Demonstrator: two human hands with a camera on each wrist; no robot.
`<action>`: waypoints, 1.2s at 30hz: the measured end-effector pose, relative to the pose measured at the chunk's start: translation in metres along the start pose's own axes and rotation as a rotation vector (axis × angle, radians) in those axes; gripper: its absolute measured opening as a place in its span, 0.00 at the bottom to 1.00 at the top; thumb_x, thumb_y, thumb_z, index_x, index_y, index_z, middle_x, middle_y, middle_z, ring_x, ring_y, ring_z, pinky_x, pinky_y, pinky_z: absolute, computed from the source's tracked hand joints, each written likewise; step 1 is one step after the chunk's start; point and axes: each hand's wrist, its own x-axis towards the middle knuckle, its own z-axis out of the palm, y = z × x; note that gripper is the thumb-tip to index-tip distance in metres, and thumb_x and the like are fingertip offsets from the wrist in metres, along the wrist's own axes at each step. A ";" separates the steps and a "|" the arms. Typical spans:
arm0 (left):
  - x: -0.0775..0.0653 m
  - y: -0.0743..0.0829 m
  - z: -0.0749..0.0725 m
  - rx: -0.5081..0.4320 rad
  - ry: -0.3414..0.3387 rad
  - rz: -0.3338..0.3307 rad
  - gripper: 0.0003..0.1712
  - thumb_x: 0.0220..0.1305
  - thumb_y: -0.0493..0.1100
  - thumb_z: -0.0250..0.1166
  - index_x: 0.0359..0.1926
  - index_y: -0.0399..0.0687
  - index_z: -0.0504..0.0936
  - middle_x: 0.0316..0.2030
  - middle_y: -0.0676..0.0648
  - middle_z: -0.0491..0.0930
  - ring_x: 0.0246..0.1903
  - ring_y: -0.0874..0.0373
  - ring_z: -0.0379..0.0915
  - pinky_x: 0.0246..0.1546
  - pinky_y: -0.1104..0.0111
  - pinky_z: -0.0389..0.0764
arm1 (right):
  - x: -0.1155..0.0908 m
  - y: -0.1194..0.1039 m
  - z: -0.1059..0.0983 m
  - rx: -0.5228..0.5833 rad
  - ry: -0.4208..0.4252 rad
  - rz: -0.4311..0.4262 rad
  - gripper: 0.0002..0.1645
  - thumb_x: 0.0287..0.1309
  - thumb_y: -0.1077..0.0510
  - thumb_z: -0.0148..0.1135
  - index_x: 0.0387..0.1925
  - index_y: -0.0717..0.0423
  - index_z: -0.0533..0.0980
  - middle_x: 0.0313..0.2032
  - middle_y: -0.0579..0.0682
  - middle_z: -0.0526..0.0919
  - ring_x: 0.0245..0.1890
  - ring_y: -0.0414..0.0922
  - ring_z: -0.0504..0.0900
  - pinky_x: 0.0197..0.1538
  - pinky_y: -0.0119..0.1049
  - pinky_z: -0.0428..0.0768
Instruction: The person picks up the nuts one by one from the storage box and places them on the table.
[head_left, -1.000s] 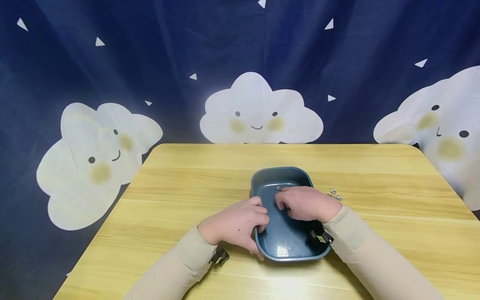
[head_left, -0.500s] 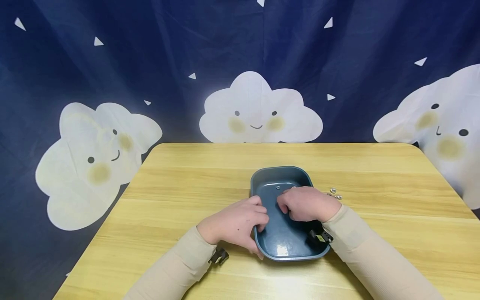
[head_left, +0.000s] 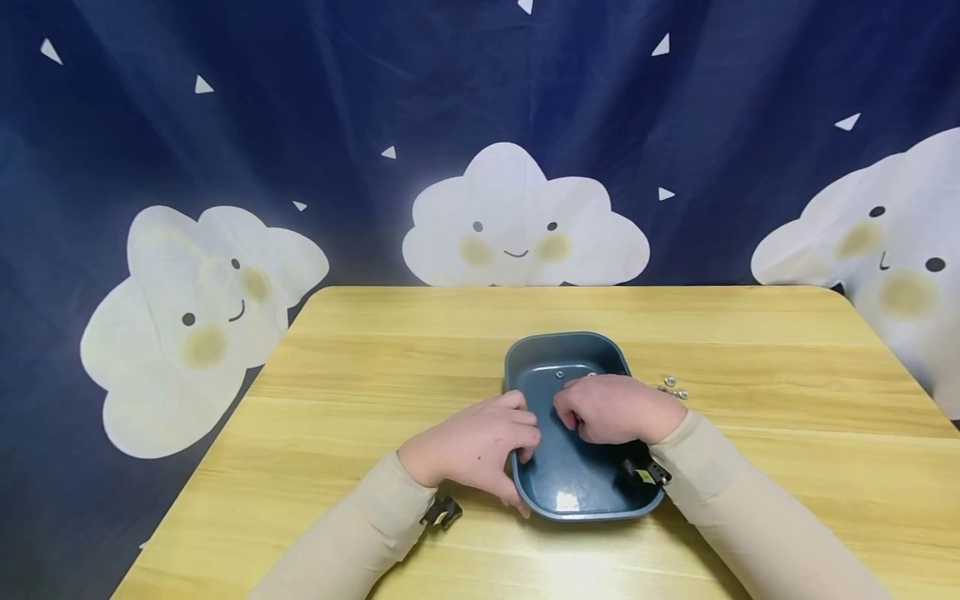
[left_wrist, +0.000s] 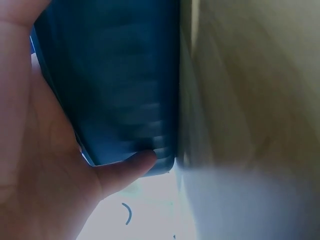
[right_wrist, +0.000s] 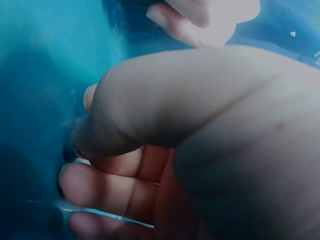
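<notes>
A dark blue rectangular tray (head_left: 566, 504) lies on the wooden table. My left hand (head_left: 480, 446) grips its left wall, with fingers over the rim and the thumb (left_wrist: 130, 167) against the outside. Inside the tray, my right hand (head_left: 615, 408) reaches down with curled fingers. Its thumb and fingertips come together at the tray floor around a small shiny piece (right_wrist: 81, 161), mostly hidden, which looks like a metal nut. Beyond the right hand, a small metal nut (head_left: 559, 374) lies on the tray floor, and another nut (head_left: 592, 375) shows partly behind the knuckles.
Several small metal nuts (head_left: 670, 381) lie on the table (head_left: 390, 342) just right of the tray, some partly behind the right wrist. A dark blue curtain (head_left: 345, 100) with white clouds hangs behind the table's far edge.
My right index finger has drawn back and curled in, uncovering part of a second nut in the tray. The left hand and the tray have stayed in place.
</notes>
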 end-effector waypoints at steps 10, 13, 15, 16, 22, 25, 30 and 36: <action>0.001 -0.001 0.001 -0.032 0.003 -0.011 0.33 0.36 0.75 0.78 0.25 0.59 0.72 0.27 0.63 0.66 0.37 0.62 0.57 0.41 0.75 0.62 | 0.000 0.001 -0.001 -0.002 -0.016 0.005 0.15 0.46 0.70 0.61 0.23 0.44 0.72 0.25 0.40 0.72 0.26 0.41 0.72 0.33 0.36 0.74; 0.000 -0.002 0.002 -0.040 0.010 -0.012 0.33 0.36 0.74 0.78 0.25 0.59 0.72 0.27 0.63 0.66 0.37 0.62 0.58 0.42 0.74 0.63 | 0.000 0.001 0.000 -0.007 -0.010 0.001 0.16 0.44 0.70 0.61 0.24 0.44 0.73 0.25 0.38 0.71 0.26 0.40 0.72 0.34 0.36 0.74; 0.000 -0.002 0.002 -0.045 0.014 -0.010 0.34 0.36 0.74 0.78 0.25 0.59 0.72 0.27 0.63 0.66 0.38 0.62 0.58 0.42 0.74 0.63 | 0.000 0.002 0.000 -0.006 -0.008 -0.003 0.16 0.44 0.71 0.61 0.24 0.44 0.73 0.25 0.38 0.71 0.26 0.40 0.72 0.34 0.36 0.74; 0.000 -0.002 0.002 -0.046 0.015 -0.007 0.34 0.36 0.74 0.78 0.25 0.58 0.72 0.27 0.63 0.66 0.38 0.62 0.58 0.43 0.74 0.63 | 0.000 0.002 0.000 -0.006 -0.009 -0.004 0.16 0.44 0.71 0.61 0.24 0.44 0.73 0.25 0.38 0.71 0.26 0.40 0.72 0.34 0.36 0.74; 0.000 -0.002 0.002 -0.049 0.022 -0.004 0.34 0.36 0.74 0.79 0.25 0.59 0.72 0.27 0.63 0.66 0.38 0.62 0.58 0.42 0.75 0.63 | 0.001 0.005 0.003 0.026 -0.005 -0.023 0.17 0.44 0.73 0.60 0.24 0.45 0.73 0.25 0.38 0.70 0.27 0.40 0.71 0.35 0.35 0.73; -0.001 -0.003 0.002 -0.051 0.021 -0.007 0.34 0.36 0.74 0.78 0.25 0.59 0.71 0.28 0.64 0.67 0.38 0.63 0.58 0.42 0.75 0.62 | 0.002 0.004 0.001 0.068 0.002 -0.068 0.17 0.45 0.73 0.60 0.25 0.46 0.73 0.25 0.38 0.70 0.27 0.39 0.70 0.36 0.34 0.73; 0.000 -0.003 0.002 -0.049 0.022 -0.002 0.34 0.37 0.75 0.78 0.25 0.59 0.71 0.27 0.63 0.67 0.37 0.62 0.57 0.41 0.75 0.62 | -0.002 0.001 -0.009 0.133 0.031 -0.110 0.17 0.45 0.75 0.57 0.26 0.47 0.73 0.26 0.38 0.68 0.27 0.38 0.68 0.35 0.32 0.71; 0.002 -0.003 0.000 -0.041 0.015 0.005 0.34 0.37 0.75 0.77 0.24 0.59 0.70 0.27 0.63 0.66 0.36 0.62 0.57 0.39 0.74 0.61 | -0.011 0.002 -0.025 0.159 0.133 -0.125 0.19 0.45 0.77 0.54 0.25 0.48 0.70 0.25 0.40 0.67 0.27 0.37 0.66 0.34 0.32 0.69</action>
